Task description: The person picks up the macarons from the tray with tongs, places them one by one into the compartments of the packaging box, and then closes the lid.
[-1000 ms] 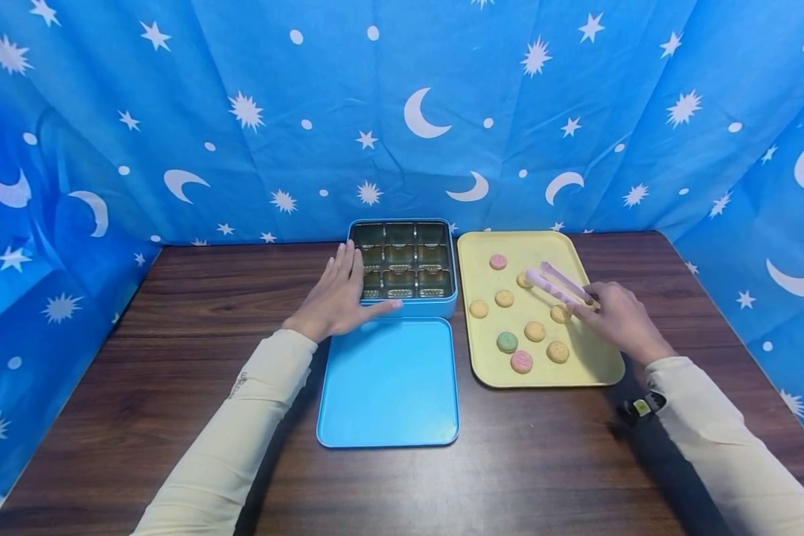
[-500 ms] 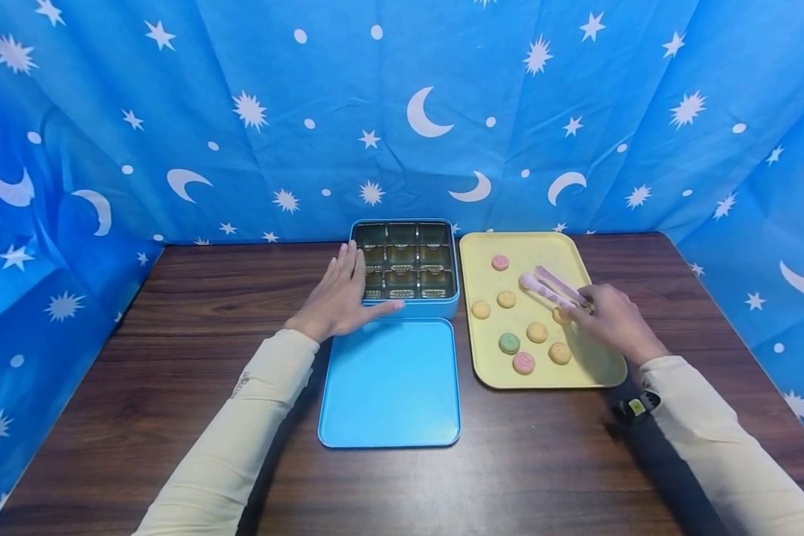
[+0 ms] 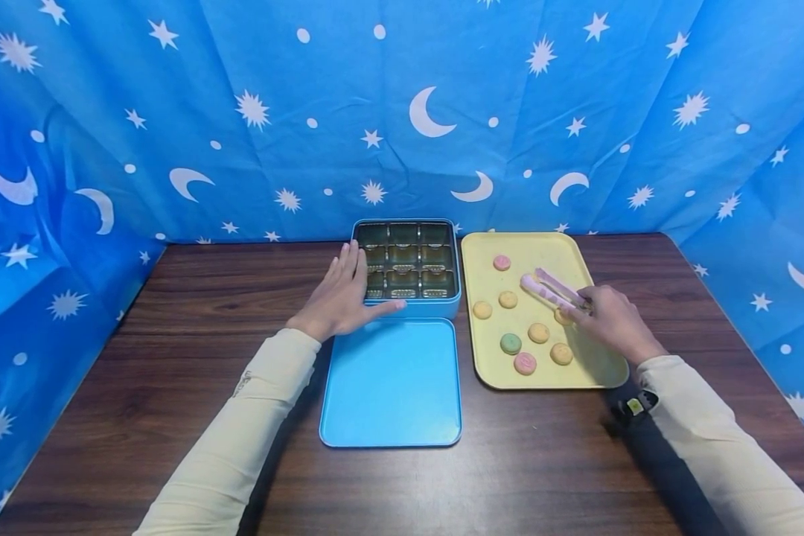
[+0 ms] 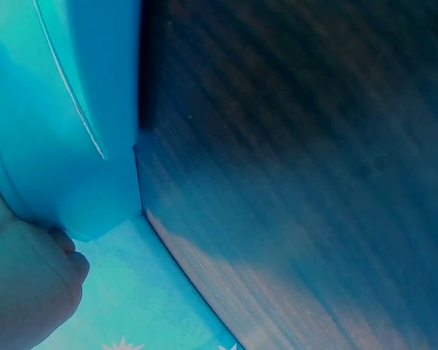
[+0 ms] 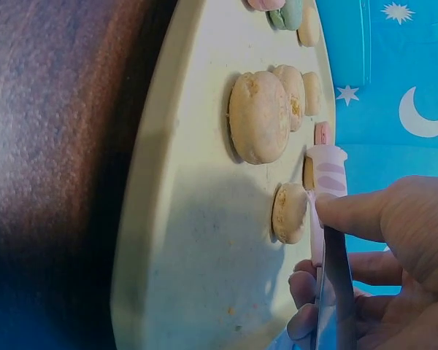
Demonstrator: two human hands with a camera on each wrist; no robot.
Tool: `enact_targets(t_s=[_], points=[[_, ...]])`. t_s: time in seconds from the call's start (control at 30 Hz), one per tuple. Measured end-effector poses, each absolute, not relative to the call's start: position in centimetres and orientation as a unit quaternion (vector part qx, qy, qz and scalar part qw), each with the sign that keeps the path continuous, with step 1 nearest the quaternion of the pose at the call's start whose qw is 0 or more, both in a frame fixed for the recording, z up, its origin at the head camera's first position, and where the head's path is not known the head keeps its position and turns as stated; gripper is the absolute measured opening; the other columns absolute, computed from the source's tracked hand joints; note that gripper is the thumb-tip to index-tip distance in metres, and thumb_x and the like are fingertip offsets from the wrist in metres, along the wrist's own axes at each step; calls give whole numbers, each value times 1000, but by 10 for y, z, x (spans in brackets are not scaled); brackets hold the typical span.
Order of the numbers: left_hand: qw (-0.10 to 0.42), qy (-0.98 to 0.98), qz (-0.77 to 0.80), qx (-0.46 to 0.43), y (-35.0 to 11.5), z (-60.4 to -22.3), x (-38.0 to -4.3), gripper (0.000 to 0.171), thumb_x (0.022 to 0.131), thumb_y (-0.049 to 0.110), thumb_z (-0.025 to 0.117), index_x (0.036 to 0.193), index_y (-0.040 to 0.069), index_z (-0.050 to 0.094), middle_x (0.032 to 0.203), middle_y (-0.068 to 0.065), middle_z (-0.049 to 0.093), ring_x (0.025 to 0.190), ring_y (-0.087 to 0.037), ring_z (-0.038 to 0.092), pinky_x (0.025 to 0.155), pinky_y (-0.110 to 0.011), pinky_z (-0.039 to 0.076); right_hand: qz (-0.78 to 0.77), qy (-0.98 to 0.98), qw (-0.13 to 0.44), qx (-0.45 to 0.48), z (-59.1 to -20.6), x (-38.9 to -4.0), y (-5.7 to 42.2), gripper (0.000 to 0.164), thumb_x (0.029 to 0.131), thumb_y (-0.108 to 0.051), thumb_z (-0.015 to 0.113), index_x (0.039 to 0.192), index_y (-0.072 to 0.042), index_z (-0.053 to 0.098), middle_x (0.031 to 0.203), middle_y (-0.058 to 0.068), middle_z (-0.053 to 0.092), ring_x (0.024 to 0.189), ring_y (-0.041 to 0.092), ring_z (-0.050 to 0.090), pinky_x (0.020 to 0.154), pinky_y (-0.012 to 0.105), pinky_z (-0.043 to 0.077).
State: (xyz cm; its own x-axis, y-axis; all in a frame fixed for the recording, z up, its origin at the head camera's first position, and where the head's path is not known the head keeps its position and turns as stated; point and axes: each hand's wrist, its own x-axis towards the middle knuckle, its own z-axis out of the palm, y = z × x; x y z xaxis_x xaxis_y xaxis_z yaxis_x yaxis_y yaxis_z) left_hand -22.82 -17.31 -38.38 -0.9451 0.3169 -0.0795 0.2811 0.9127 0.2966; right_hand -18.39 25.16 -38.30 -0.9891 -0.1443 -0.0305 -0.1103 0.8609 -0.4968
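In the head view my left hand [image 3: 338, 290] lies with straight fingers along the left side of a blue tin [image 3: 415, 309], its thumb across the front edge. A clear insert [image 3: 402, 257] with several square compartments lines the tin. My right hand [image 3: 613, 320] grips pink-tipped tongs [image 3: 552, 290] over a yellow tray [image 3: 589, 372]. The tong tips are at a yellow macaron that they mostly hide. In the right wrist view the thumb and fingers pinch the tongs [image 5: 328, 175], with a yellow macaron [image 5: 290, 213] beside them.
Several yellow macarons [image 3: 538, 333], a green macaron [image 3: 511, 343] and pink macarons [image 3: 525, 363] lie on the tray. A blue lid [image 3: 391, 383] lies in front of the tin on the dark wooden table [image 3: 402, 491]. A blue curtain [image 3: 275, 89] hangs behind.
The tong tips have shifted slightly left onto the yellow macaron, covering it, and the gap between them has narrowed. The left hand stays at the tin.
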Motion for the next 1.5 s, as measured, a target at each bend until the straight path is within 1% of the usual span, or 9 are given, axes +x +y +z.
enact_targets(t_s=[0.23,0.33,0.53,0.7,0.87,1.0,1.27,1.37,1.5], points=[[66,975,146,153,-172,-382,-227,124,86,83,48,160,-2,-3,167,-17,-15,154,-29,-14,124,-46,-3,-259,963,27,-68,-382,-183,252,34,99,-23,67,104,10,67,81,13,55,70,25,49,57,34,38],[65,975,147,153,-173,-382,-227,124,86,83,49,160,-2,-3,167,-17,-15,154,-30,-14,124,-46,-3,-259,963,30,-67,-381,-183,252,37,99,-25,67,108,11,66,83,15,57,71,25,50,58,34,39],[64,975,144,155,-173,-383,-228,125,85,84,48,160,-3,-3,167,-18,-15,154,-29,-16,124,-46,-3,-254,965,27,-67,-377,-183,253,47,100,-26,66,120,16,61,93,23,61,77,30,54,61,35,43],[65,975,144,154,-173,-382,-228,125,85,84,48,160,-3,-3,167,-18,-14,154,-29,-16,124,-46,-3,-247,966,12,-76,-372,-184,250,46,100,-22,66,123,18,60,100,28,62,80,33,54,63,38,44],[65,976,141,155,-174,-382,-228,125,85,84,48,160,-3,-2,167,-18,-14,154,-29,-14,124,-46,-3,-241,967,0,-86,-365,-184,243,42,99,-20,66,121,16,62,100,28,62,82,34,54,65,41,44],[63,976,139,157,-173,-382,-228,125,86,83,48,160,-4,-1,167,-19,-13,154,-30,-14,124,-46,-2,-240,966,-9,-96,-360,-183,237,40,98,-18,67,120,16,63,101,28,62,83,34,54,66,40,43],[65,976,141,156,-173,-382,-228,124,86,82,49,160,-4,-2,167,-19,-14,154,-30,-14,124,-46,-3,-246,963,-19,-109,-349,-183,226,40,99,-19,65,120,14,63,99,26,60,84,34,52,68,42,42],[67,975,142,155,-173,-381,-227,124,87,81,50,160,-4,-2,167,-19,-15,154,-30,-14,124,-46,-3,-249,961,-21,-115,-346,-184,220,38,99,-19,66,119,13,64,101,26,62,84,33,53,69,42,42],[66,975,144,153,-173,-381,-227,124,87,81,50,160,-4,-2,167,-19,-15,154,-30,-13,124,-45,-3,-254,960,-15,-118,-343,-184,212,39,99,-19,66,122,13,63,106,27,63,83,32,54,67,41,44]])
